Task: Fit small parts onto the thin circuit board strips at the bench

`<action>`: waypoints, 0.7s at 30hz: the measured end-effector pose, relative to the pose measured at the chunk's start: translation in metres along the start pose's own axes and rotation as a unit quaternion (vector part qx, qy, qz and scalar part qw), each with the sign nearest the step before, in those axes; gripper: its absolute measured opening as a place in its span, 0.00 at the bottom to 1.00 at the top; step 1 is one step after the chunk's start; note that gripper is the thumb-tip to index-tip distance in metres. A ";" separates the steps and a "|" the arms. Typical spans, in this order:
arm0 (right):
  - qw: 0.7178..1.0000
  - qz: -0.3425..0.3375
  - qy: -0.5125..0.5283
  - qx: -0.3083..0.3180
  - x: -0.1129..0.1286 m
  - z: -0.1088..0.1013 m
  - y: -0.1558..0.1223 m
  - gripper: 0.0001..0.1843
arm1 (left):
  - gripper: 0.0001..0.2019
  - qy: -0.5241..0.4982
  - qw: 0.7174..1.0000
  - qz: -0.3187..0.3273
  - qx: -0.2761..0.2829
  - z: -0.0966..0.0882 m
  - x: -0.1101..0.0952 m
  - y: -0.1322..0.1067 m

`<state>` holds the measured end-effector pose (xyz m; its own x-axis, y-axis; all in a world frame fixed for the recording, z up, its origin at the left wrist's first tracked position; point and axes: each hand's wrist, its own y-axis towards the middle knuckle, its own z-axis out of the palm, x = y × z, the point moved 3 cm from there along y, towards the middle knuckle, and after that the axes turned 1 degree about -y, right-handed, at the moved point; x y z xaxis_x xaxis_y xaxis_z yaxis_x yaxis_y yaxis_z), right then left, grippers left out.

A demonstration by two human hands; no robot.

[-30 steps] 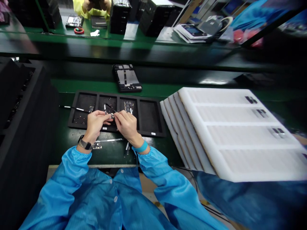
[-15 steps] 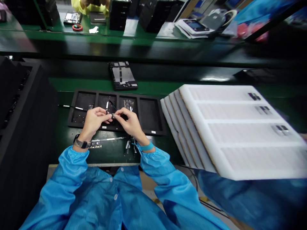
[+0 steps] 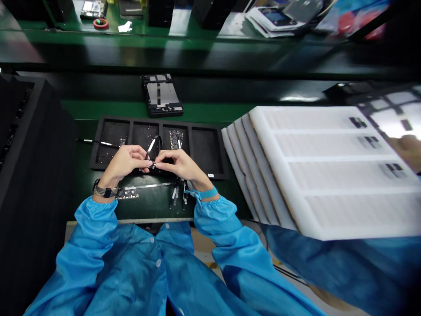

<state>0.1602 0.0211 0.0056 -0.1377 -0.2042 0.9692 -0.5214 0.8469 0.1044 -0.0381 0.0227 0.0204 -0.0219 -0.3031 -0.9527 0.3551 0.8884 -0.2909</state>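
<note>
My left hand and my right hand meet fingertip to fingertip over a black foam tray. Both pinch the end of a thin flex cable, whose black-and-white strip loops up above the fingers. Its small connector end is mostly hidden between them. In the tray's third compartment lies a circuit board. Nearer my body, another circuit board with a long pale strip rests on the green bench. Several loose flex cables lie just below my right wrist.
Stacked white foam trays stand at the right, and dark foam trays at the left. An opened tablet-like device sits behind the tray. At far right, a co-worker's blurred hand is beside another device.
My view has tilted down slightly. The flex cable now arches higher over my fingers, which stay pinched together. A co-worker's hand and a device have appeared at the far right.
</note>
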 end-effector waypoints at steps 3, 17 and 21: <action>1.000 0.002 0.001 0.005 -0.001 0.001 0.000 0.13 | 0.24 0.003 1.000 -0.009 0.004 0.001 0.000 0.000; 1.000 0.014 -0.012 0.005 -0.004 0.003 0.001 0.17 | 0.21 0.011 1.000 -0.022 0.001 -0.001 0.003 0.002; 1.000 0.004 -0.008 -0.025 0.001 0.003 0.001 0.15 | 0.19 0.002 1.000 0.020 -0.011 -0.002 0.001 0.000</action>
<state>0.1565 0.0206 0.0056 -0.1561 -0.2053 0.9662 -0.4776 0.8719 0.1081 -0.0399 0.0235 0.0190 -0.0116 -0.2657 -0.9640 0.3348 0.9074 -0.2541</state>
